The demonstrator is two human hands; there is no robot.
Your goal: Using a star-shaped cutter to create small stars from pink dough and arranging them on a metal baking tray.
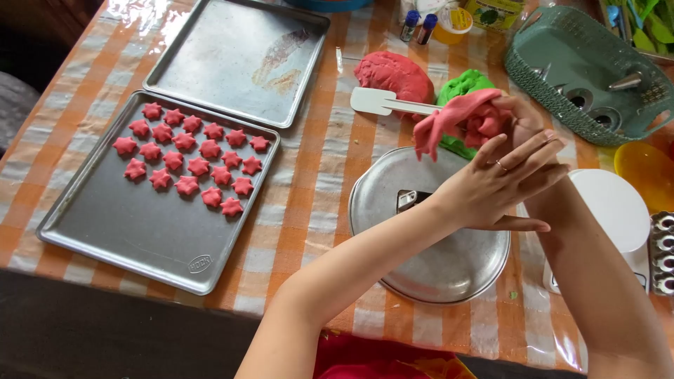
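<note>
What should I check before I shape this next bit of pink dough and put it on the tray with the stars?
1. Dough in hand: ok, both the left hand and right hand work the pink dough piece.
2. Room on the star tray: ok, bare metal below the pink stars.
3. Second tray: not ok, smeared.
4. Spare dough: ok, pink dough lump and green dough nearby.
5. Spatula: ok, beside the lumps.
</note>
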